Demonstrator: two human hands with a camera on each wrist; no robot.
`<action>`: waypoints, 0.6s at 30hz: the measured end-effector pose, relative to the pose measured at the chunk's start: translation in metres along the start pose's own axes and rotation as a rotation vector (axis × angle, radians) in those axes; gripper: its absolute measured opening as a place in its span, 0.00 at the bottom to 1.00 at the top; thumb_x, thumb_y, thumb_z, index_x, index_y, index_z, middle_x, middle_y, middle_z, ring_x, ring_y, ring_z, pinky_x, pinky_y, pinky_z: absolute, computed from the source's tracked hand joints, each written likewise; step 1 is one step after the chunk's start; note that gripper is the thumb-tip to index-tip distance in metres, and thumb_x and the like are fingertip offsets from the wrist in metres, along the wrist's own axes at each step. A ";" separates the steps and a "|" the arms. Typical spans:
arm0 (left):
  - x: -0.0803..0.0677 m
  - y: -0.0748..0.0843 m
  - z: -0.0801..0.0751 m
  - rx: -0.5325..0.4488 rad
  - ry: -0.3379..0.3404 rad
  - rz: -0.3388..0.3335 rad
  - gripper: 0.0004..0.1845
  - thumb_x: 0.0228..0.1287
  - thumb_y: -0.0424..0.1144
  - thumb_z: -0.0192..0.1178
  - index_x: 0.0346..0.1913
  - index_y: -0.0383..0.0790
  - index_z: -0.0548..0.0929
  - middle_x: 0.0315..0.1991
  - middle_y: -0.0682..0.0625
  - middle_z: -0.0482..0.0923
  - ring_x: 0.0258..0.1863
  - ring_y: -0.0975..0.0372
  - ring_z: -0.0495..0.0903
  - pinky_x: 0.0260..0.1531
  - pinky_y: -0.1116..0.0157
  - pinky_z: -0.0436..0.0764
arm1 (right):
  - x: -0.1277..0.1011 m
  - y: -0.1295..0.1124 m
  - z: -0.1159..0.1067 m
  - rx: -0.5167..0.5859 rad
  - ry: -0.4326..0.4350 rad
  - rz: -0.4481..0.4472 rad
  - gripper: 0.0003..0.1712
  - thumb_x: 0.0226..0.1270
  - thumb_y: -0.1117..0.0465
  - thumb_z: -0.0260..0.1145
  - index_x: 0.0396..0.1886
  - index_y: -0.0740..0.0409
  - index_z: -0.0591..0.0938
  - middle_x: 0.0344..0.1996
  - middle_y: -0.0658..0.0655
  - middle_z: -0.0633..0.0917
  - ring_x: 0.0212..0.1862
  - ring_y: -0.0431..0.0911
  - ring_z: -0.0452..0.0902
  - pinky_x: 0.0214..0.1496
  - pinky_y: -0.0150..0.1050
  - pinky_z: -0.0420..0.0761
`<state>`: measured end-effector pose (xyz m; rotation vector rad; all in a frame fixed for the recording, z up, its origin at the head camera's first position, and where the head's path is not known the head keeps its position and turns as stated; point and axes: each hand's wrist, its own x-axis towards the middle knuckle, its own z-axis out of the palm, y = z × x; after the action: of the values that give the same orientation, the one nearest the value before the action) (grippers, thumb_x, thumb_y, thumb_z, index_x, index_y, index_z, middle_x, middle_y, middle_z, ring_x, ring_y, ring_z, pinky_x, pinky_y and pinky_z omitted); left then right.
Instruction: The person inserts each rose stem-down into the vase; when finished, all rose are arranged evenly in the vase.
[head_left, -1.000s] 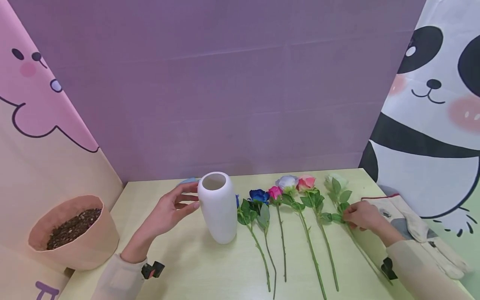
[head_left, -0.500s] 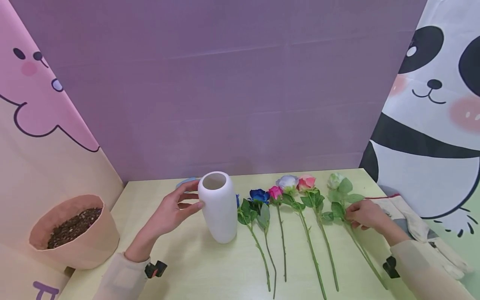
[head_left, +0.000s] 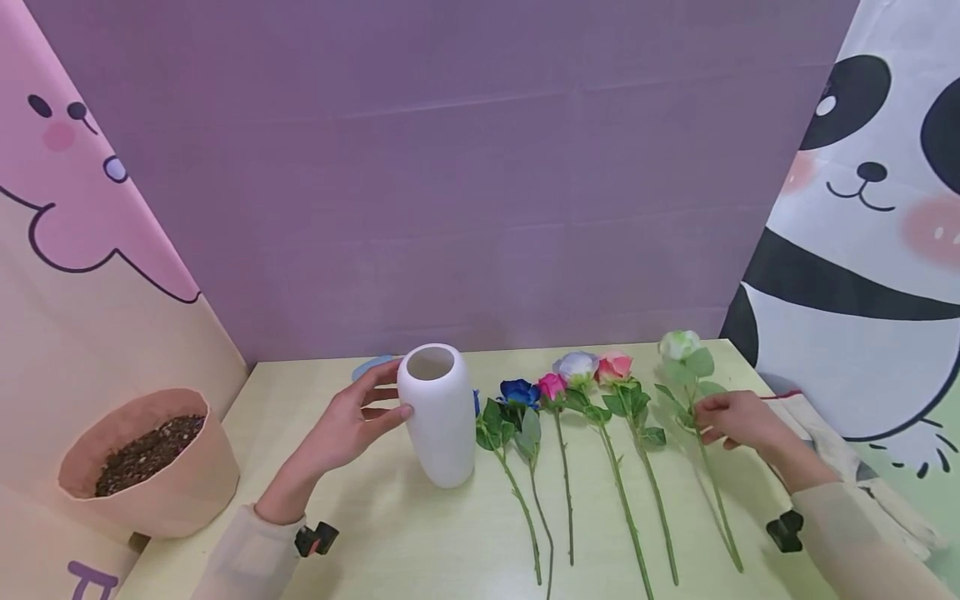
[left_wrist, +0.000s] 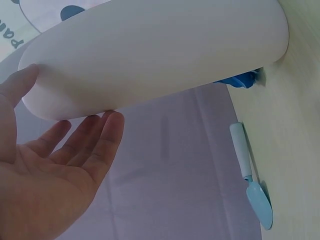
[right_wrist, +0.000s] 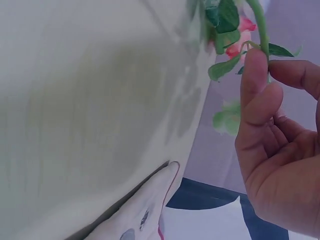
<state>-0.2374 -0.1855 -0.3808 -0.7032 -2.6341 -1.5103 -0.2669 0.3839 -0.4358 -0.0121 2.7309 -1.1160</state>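
My left hand (head_left: 348, 429) touches the upper left side of a white vase (head_left: 442, 433), its thumb on the front and fingertips at the edge. The vase stands upright, its mouth uncovered. In the left wrist view, the fingers (left_wrist: 102, 145) are fairly straight against the vase. My right hand (head_left: 738, 423) pinches the green stem of a pale green-white rose (head_left: 681, 343) between thumb and forefinger. That rose is tilted up off the table at its head; whether the stem's lower end touches the table, I cannot tell.
Blue roses (head_left: 519, 392), a magenta rose (head_left: 552, 385), a lilac rose (head_left: 576, 365) and a pink rose (head_left: 615, 365) lie side by side. Cloth gloves (head_left: 847, 454) lie at right, a soil-filled pot (head_left: 161, 483) stands at left, and a light blue trowel (left_wrist: 242, 150) lies behind the vase.
My right hand has lifted the green-white rose, and its stem end has swung left. My left hand has moved slightly right, bringing its thumb onto the vase's front.
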 end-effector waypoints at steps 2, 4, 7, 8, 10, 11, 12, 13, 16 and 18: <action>0.000 0.000 0.000 -0.004 -0.003 -0.005 0.36 0.66 0.49 0.67 0.74 0.56 0.64 0.68 0.48 0.71 0.63 0.47 0.78 0.59 0.53 0.83 | 0.000 -0.004 -0.001 0.017 0.006 0.000 0.24 0.76 0.59 0.55 0.58 0.78 0.75 0.41 0.64 0.89 0.35 0.44 0.87 0.30 0.38 0.82; 0.000 0.001 0.000 -0.004 -0.005 -0.012 0.36 0.66 0.49 0.67 0.74 0.56 0.64 0.68 0.48 0.71 0.63 0.47 0.78 0.59 0.53 0.83 | 0.000 -0.009 -0.001 0.040 0.019 -0.002 0.24 0.76 0.59 0.55 0.59 0.78 0.74 0.40 0.63 0.89 0.34 0.43 0.87 0.30 0.37 0.82; 0.000 0.001 0.000 -0.008 -0.010 -0.015 0.37 0.66 0.49 0.67 0.74 0.55 0.63 0.68 0.47 0.71 0.64 0.47 0.77 0.59 0.53 0.83 | 0.000 -0.014 -0.001 0.069 0.043 -0.024 0.25 0.75 0.59 0.56 0.60 0.78 0.73 0.38 0.60 0.90 0.34 0.42 0.88 0.30 0.38 0.83; 0.000 0.001 0.001 -0.011 -0.013 -0.016 0.37 0.66 0.49 0.67 0.74 0.55 0.63 0.68 0.47 0.71 0.64 0.47 0.77 0.59 0.54 0.83 | 0.001 -0.015 -0.001 0.079 0.052 -0.030 0.26 0.75 0.59 0.56 0.60 0.78 0.73 0.38 0.59 0.90 0.34 0.41 0.88 0.30 0.37 0.83; 0.000 0.001 0.001 -0.015 -0.020 -0.019 0.37 0.66 0.50 0.67 0.75 0.55 0.62 0.68 0.47 0.71 0.64 0.48 0.77 0.59 0.54 0.82 | 0.001 -0.019 -0.001 0.093 0.070 -0.048 0.26 0.75 0.59 0.56 0.61 0.78 0.73 0.38 0.59 0.90 0.34 0.41 0.88 0.31 0.37 0.84; 0.000 0.001 0.001 -0.017 -0.022 -0.018 0.37 0.66 0.50 0.66 0.75 0.55 0.62 0.68 0.47 0.71 0.64 0.48 0.77 0.60 0.54 0.82 | 0.001 -0.021 -0.001 0.098 0.076 -0.057 0.26 0.75 0.59 0.57 0.61 0.78 0.73 0.38 0.60 0.90 0.34 0.41 0.88 0.31 0.37 0.85; 0.000 0.001 0.001 -0.019 -0.024 -0.017 0.37 0.66 0.50 0.66 0.75 0.55 0.62 0.68 0.47 0.71 0.64 0.47 0.77 0.60 0.53 0.82 | 0.001 -0.022 0.000 0.103 0.083 -0.069 0.26 0.75 0.59 0.56 0.61 0.78 0.73 0.39 0.61 0.90 0.34 0.40 0.88 0.31 0.37 0.85; 0.000 0.001 0.001 -0.020 -0.025 -0.017 0.37 0.66 0.50 0.66 0.75 0.55 0.62 0.68 0.47 0.71 0.64 0.47 0.77 0.60 0.53 0.82 | 0.001 -0.024 0.000 0.107 0.092 -0.077 0.26 0.75 0.59 0.57 0.60 0.78 0.73 0.39 0.61 0.90 0.34 0.40 0.88 0.32 0.37 0.85; 0.000 0.000 0.001 -0.014 -0.022 -0.017 0.37 0.66 0.50 0.66 0.75 0.55 0.62 0.68 0.48 0.71 0.64 0.47 0.77 0.59 0.54 0.83 | 0.000 -0.031 0.001 0.124 0.107 -0.106 0.25 0.76 0.59 0.56 0.59 0.78 0.73 0.40 0.61 0.90 0.34 0.38 0.88 0.32 0.37 0.86; 0.000 0.000 0.001 -0.012 -0.025 -0.015 0.37 0.66 0.50 0.66 0.75 0.55 0.62 0.68 0.47 0.71 0.64 0.47 0.77 0.59 0.54 0.83 | 0.000 -0.035 0.001 0.136 0.119 -0.123 0.24 0.76 0.59 0.56 0.58 0.78 0.74 0.39 0.60 0.90 0.34 0.37 0.87 0.33 0.37 0.86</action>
<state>-0.2367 -0.1845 -0.3815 -0.7093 -2.6560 -1.5328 -0.2686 0.3579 -0.4119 -0.0987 2.7833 -1.3762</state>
